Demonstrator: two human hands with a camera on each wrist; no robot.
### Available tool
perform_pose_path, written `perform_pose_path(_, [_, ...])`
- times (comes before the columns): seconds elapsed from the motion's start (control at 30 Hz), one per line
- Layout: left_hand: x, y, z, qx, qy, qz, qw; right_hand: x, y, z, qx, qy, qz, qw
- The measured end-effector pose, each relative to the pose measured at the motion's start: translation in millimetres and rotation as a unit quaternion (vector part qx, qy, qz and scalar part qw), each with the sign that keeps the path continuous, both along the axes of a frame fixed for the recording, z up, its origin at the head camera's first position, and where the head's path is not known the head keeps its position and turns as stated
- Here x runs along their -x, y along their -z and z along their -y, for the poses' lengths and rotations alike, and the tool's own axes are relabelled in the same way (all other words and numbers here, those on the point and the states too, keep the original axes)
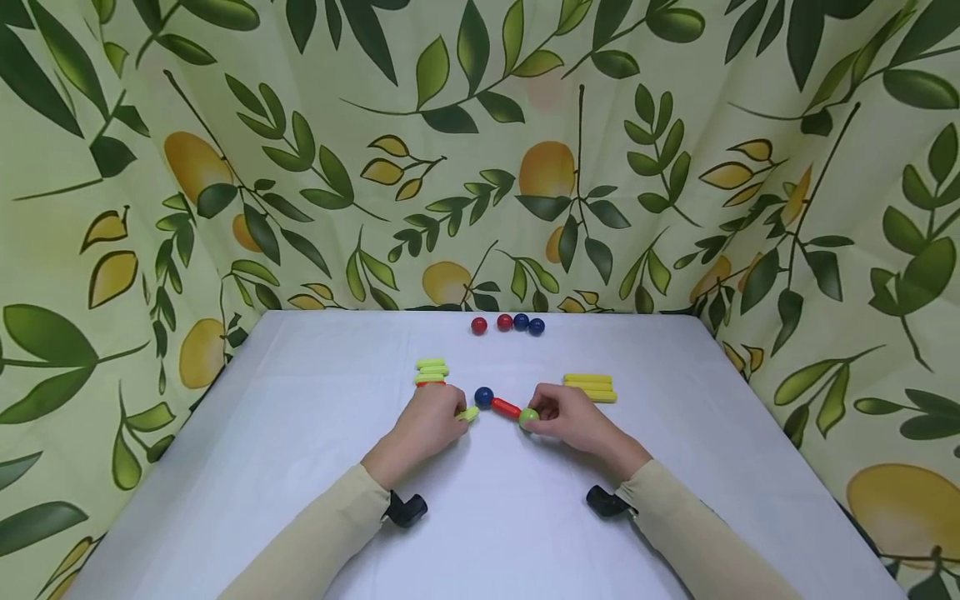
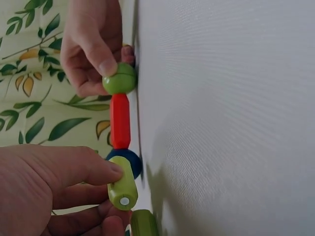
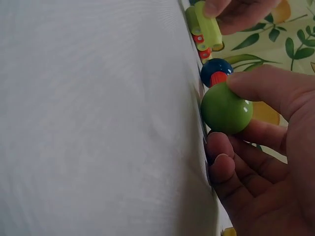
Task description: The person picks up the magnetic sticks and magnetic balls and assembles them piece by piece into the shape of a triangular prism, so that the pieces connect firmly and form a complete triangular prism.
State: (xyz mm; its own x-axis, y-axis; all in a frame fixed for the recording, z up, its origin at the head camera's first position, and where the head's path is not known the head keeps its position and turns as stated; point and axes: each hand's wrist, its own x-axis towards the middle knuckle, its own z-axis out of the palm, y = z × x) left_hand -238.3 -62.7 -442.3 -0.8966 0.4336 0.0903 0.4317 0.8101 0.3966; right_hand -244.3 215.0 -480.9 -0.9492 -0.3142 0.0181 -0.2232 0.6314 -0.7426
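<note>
My right hand [image 1: 573,417] pinches a green ball [image 3: 226,108] between thumb and fingers. A red rod [image 2: 120,120] runs from that ball to a dark blue ball [image 1: 483,397], the three making one line on the white table. To the left, my left hand [image 1: 431,417] holds a short light green rod [image 2: 123,184] with the thumb on its side; a pale metal dot shows in its end. In the head view the rod's tip points toward the blue ball, with a small gap between them.
Beyond my left hand lie several light green rods [image 1: 431,367] and a red rod [image 1: 431,383]. Several yellow rods [image 1: 590,387] lie past my right hand. Two red balls [image 1: 479,326] and two blue balls [image 1: 536,327] sit near the far edge, before a leaf-patterned curtain [image 1: 480,167].
</note>
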Motion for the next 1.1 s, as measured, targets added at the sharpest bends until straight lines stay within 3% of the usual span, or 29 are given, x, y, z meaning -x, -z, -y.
perform_pose_path(0.4, [5.2, 0.6, -6.2, 0.005, -0.016, -0.013, 0.9998, -1.9, -5.4, 2.2, -0.018, -0.005, 0.019, 0.9996])
perform_pose_path(0.63, [8.6, 2.9, -9.8, 0.007, -0.029, 0.015, 0.9994, -5.0, -9.1, 4.1, -0.034, -0.02, 0.032, 0.9987])
perform_pose_path(0.93, [10.3, 2.2, -16.0, 0.024, -0.006, 0.01, 0.9996, -18.0, -19.8, 10.2, -0.042, -0.087, 0.074, 0.9925])
perform_pose_path(1.1, [12.9, 2.6, -20.5, 0.025, 0.008, 0.012, 0.9996, -23.1, -22.4, 15.9, -0.051, -0.094, 0.084, 0.9907])
